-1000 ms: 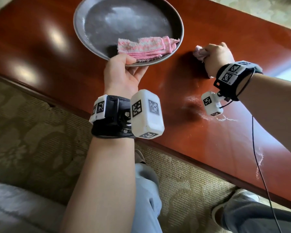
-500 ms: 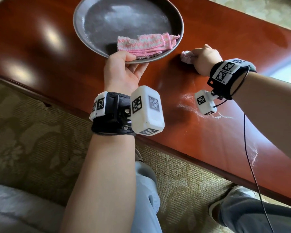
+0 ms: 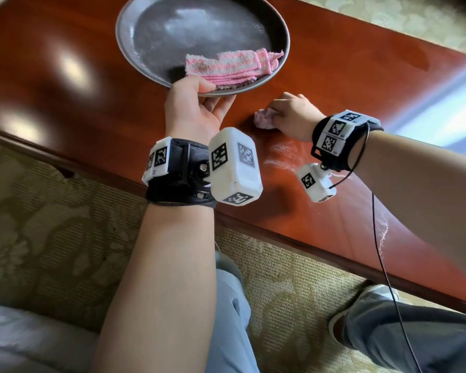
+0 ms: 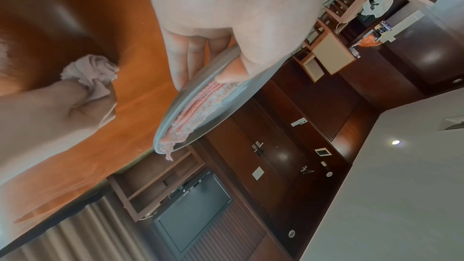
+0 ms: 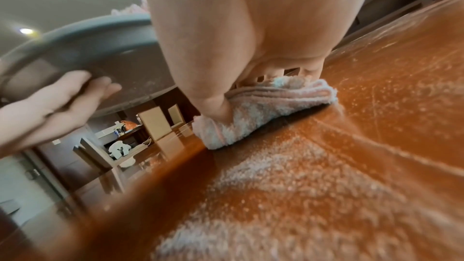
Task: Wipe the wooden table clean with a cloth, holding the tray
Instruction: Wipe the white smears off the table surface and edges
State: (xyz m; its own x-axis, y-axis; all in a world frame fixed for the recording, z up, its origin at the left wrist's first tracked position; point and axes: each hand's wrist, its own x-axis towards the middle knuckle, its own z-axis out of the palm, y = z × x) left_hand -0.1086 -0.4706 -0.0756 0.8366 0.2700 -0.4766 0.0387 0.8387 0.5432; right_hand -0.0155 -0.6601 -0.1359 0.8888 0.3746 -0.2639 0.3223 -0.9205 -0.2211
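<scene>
The wooden table [image 3: 320, 76], glossy and reddish-brown, fills the upper part of the head view above a patterned carpet [image 3: 51, 224]. White powder [image 5: 288, 186] lies in streaks across its surface near the person's right wrist.

A round grey metal tray [image 3: 199, 30] is held above the table, tilted in the left wrist view. Inside it, near the rim closest to the person, lies a folded pink-and-white towel [image 3: 226, 65].

The left hand [image 3: 197, 109] grips the tray's near rim, thumb curled over the top edge onto the towel and fingers [image 5: 75, 94] laid together under the base.

The right hand [image 3: 293, 114] presses a bunched pale pink cloth [image 3: 264, 119] onto the table just right of the tray, fingers curled down onto it.

Both wrists carry black bands with white blocks [image 3: 234, 165] printed with square black-and-white marker codes; no legible writing or brand is visible.
</scene>
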